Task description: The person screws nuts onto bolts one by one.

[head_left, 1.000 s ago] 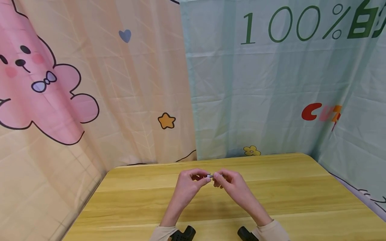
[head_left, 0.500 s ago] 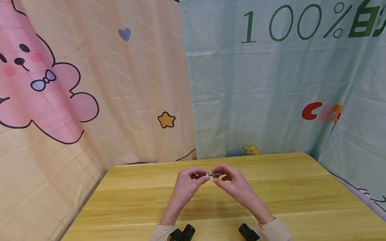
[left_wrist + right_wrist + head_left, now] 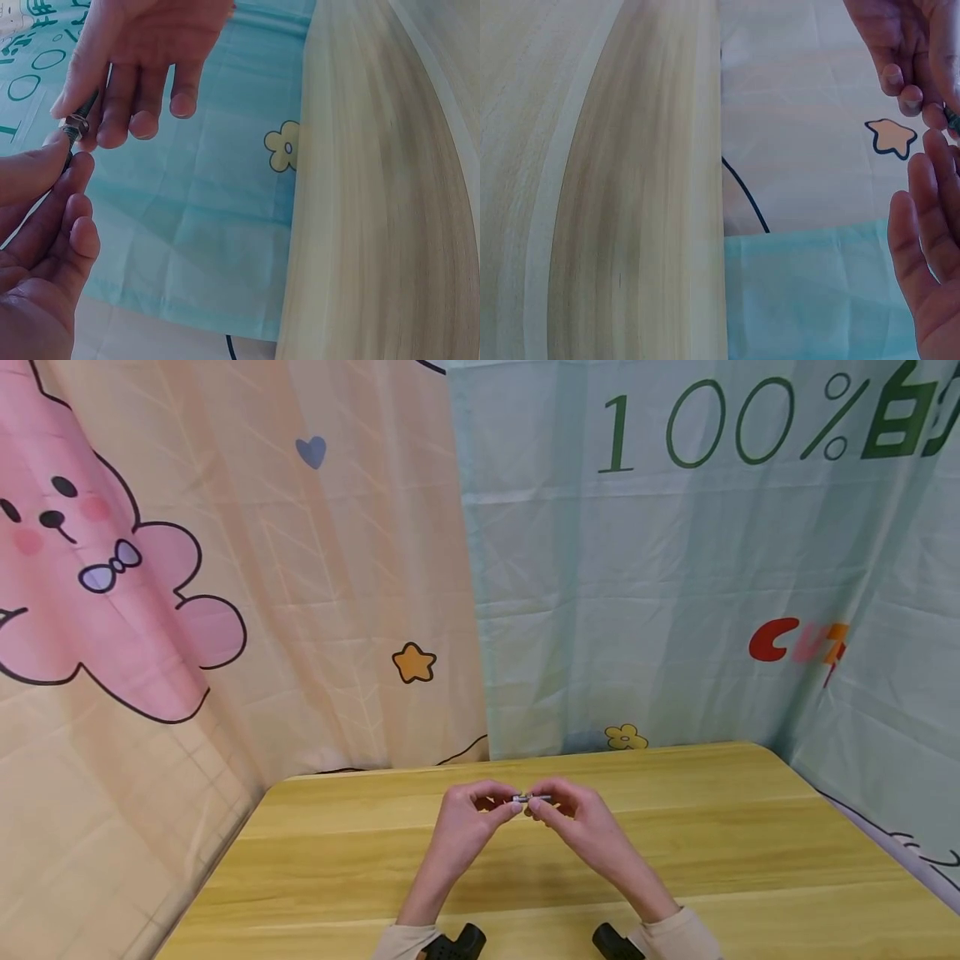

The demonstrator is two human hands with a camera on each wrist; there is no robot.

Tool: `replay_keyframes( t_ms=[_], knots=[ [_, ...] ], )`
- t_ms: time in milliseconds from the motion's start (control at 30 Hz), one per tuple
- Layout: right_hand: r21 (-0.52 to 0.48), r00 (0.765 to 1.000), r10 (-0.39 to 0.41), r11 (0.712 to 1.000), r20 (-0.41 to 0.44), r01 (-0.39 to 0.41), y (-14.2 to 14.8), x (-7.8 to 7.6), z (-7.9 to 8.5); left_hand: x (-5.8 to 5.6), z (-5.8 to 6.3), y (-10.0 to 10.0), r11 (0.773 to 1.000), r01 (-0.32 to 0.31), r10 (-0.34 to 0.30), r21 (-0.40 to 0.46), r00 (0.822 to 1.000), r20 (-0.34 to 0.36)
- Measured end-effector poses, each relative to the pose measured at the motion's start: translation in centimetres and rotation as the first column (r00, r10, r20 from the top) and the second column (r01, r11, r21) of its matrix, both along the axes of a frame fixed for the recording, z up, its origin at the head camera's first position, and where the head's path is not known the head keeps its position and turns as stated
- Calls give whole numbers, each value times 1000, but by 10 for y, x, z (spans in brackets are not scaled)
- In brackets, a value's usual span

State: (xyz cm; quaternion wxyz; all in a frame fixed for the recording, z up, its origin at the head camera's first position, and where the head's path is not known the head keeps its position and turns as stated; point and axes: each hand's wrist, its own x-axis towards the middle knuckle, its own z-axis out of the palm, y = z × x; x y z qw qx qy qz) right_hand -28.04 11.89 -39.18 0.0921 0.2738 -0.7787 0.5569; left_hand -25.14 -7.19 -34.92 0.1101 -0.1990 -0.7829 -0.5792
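A small metal bolt with a nut-like collar [image 3: 76, 124] is held in the air between both hands above the table. My left hand [image 3: 467, 825] pinches one end of it between thumb and fingertip. My right hand [image 3: 581, 818] pinches it near the collar with thumb and forefinger, its other fingers loosely extended in the left wrist view. The dark pointed end of the bolt shows past the right fingertips there. In the right wrist view the bolt is mostly cut off at the edge, beside the right hand [image 3: 934, 247].
The wooden table [image 3: 337, 877] spreads beneath both hands. Printed curtains [image 3: 360, 568] hang behind it and at its sides. Dark wrist devices [image 3: 457, 942] sit at the sleeve cuffs.
Half a second ago my right thumb and fingers were spread apart around the bolt, baring more of it. Now they have come together on it again. The left hand has stayed nearly still.
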Motion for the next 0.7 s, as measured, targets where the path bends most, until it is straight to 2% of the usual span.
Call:
replay_keyframes(
  t_ms=[467, 600, 700],
  knots=[
    [-9, 994, -64, 998, 86, 65, -4, 2, -3, 0, -2, 1, 1000, 9, -9, -1, 1000, 2],
    [19, 994, -88, 996, 67, 87, -4, 2, 0, -1, -3, 1, 1000, -4, 4, 3, 1000, -3],
    [21, 997, -70, 997, 28, 70, -3, 2, 1, -2, -4, 0, 1000, -19, 19, 4, 1000, -1]
  ],
)
